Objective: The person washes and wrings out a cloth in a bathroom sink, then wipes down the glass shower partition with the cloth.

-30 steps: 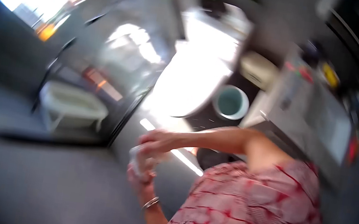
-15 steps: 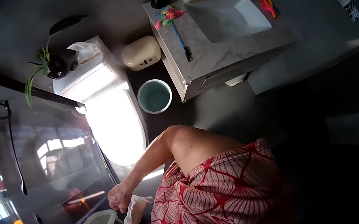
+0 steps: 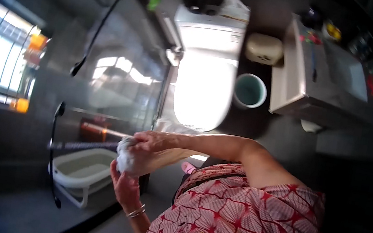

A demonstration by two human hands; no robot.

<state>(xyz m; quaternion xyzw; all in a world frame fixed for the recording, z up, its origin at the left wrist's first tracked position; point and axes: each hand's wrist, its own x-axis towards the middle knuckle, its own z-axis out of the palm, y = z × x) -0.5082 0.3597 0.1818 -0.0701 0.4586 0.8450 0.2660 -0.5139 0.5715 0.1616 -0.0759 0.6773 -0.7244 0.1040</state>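
Bunching crumpled white material [image 3: 125, 158] between left hand [image 3: 127, 190] and right hand [image 3: 150, 141], after hanging it in a ruffled strip half a second ago.
With a smooth, round-cornered white tub [image 3: 66, 179] left of the left hand; touching the bunch with that hand, impossible to tell if gripping; grasping it with the right.

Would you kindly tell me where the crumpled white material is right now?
In the head view, the crumpled white material is left of centre, between the right hand and left hand.
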